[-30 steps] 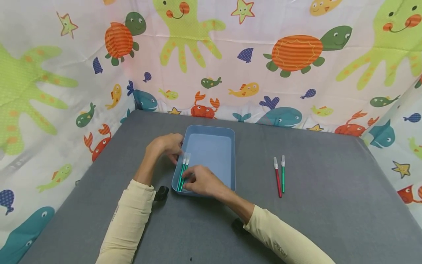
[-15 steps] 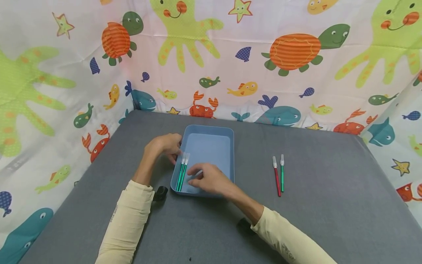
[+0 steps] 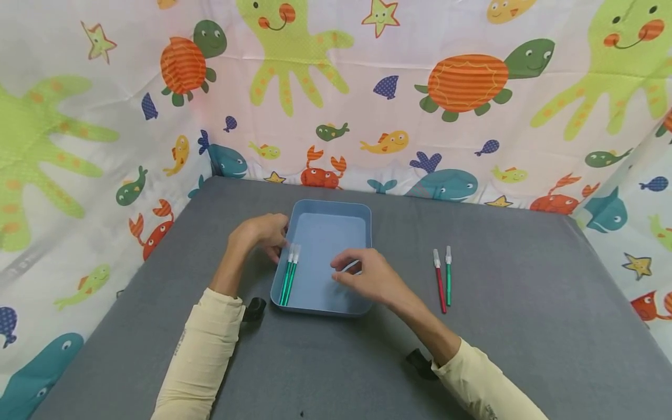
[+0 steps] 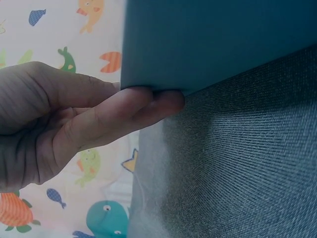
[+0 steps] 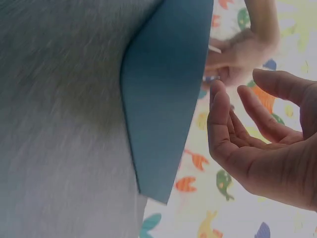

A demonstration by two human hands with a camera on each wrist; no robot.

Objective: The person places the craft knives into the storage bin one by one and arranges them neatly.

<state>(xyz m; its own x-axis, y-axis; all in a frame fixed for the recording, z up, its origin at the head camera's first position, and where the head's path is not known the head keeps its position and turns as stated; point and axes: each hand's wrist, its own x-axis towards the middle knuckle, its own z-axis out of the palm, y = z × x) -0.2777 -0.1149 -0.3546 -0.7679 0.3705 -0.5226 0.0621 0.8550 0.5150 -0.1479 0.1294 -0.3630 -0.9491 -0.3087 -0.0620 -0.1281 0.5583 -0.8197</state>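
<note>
The blue tray (image 3: 336, 233) sits on the grey table. At its left rim, my left hand (image 3: 265, 232) grips the side; in the left wrist view the thumb is at the rim and the fingers (image 4: 106, 116) lie against the outer wall. Two slim green pen-shaped tools (image 3: 288, 283) with clear caps lie side by side along the tray's left wall. My right hand (image 3: 370, 274) hovers over the tray's right part, holding nothing. In the right wrist view its fingers (image 5: 223, 126) are loosely bent, with a gap to the thumb.
Right of the tray, a red pen-shaped tool (image 3: 440, 286) and a green pen-shaped tool (image 3: 448, 277), both with clear caps, lie on the table (image 3: 525, 326). A white cloth printed with sea animals (image 3: 399, 111) hangs along the back and sides.
My right hand has let go of the green pen-shaped tools along the tray's left wall and moved right and slightly up. The left hand stays at the rim.
</note>
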